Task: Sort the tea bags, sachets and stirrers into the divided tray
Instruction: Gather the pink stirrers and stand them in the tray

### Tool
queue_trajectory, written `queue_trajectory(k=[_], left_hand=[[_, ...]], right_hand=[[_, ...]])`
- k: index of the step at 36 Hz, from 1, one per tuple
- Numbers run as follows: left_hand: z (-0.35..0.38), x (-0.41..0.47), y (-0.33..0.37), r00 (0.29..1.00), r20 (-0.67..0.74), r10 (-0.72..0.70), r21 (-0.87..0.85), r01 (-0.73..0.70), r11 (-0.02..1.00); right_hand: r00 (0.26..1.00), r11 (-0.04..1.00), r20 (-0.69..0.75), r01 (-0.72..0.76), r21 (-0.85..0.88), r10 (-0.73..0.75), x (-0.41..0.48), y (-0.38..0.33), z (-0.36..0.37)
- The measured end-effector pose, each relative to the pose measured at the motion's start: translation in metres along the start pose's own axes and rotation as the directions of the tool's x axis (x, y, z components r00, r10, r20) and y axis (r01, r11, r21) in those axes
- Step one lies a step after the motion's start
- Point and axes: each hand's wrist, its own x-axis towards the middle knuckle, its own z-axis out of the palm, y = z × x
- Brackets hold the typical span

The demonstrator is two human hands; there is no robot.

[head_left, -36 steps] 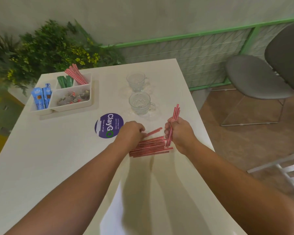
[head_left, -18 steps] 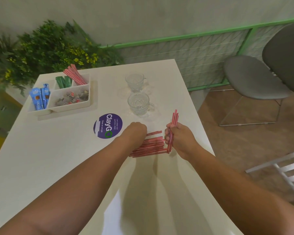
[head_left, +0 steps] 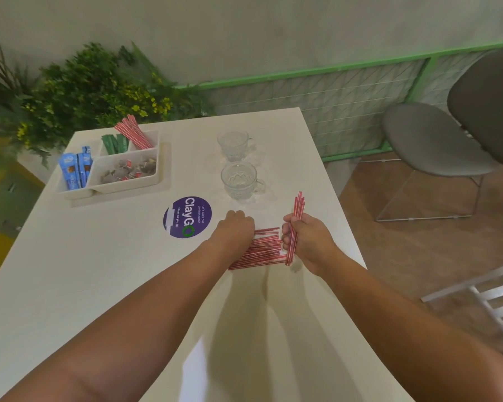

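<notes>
Findings at the near right of the white rectangular table (head_left: 70, 271): the right hand (head_left: 309, 242) is gripping a bundle of thin red-and-white striped stirrers (head_left: 298, 210), with fingers and thumb clenched round its middle. The bundle is standing almost upright, leaning slightly. Its lower ends are sitting at the right end of a loose pile of matching striped stirrers (head_left: 263, 250).

That pile is lying flat on the table between the 2 hands, running left to right. The left hand (head_left: 235, 230) is resting knuckles-up on the pile's left end with its fingers bending down onto the stirrers. The fingertips are hidden, so it cannot be told whether they are grasping any.

A white divided plastic tray (head_left: 122, 188) is sitting at the far left of the table, well apart from both hands. It is holding:
- blue sachets (head_left: 74, 169) standing in the narrow left compartment
- green sachets (head_left: 115, 143) in the far middle compartment
- more striped stirrers (head_left: 132, 132) leaning in the far right compartment, their ends rising above the rim
- tagged tea bags (head_left: 128, 169) in the large near compartment

2 clear cut-glass cups (head_left: 240, 178) are standing one behind the other, to the right of the tray. A round purple "ClayGo" sticker (head_left: 188, 217) is lying just left of the left hand.

A leafy plant with yellow flowers (head_left: 85, 88) and a green-framed mesh railing (head_left: 331, 68) are standing beyond the table. A grey chair (head_left: 435, 134) is standing to the right.
</notes>
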Motion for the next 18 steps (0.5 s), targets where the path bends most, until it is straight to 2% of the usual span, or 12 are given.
queue_trajectory(k=[5,18], left_hand=[[0.0011,-0.0013,-0.0037,0.999,-0.014,0.052,0.041,-0.051,0.998],[-0.0033,0.0017,0.0028,0.999,0.024,-0.030,0.032,0.030,0.999]], right_hand=[[1.000,1.000,-0.009,-0.002,-0.010,0.002,-0.0017,-0.0010,-0.0018],[1.000,1.000,-0.022,-0.008,-0.003,0.007,-0.0046,-0.0008,-0.0033]])
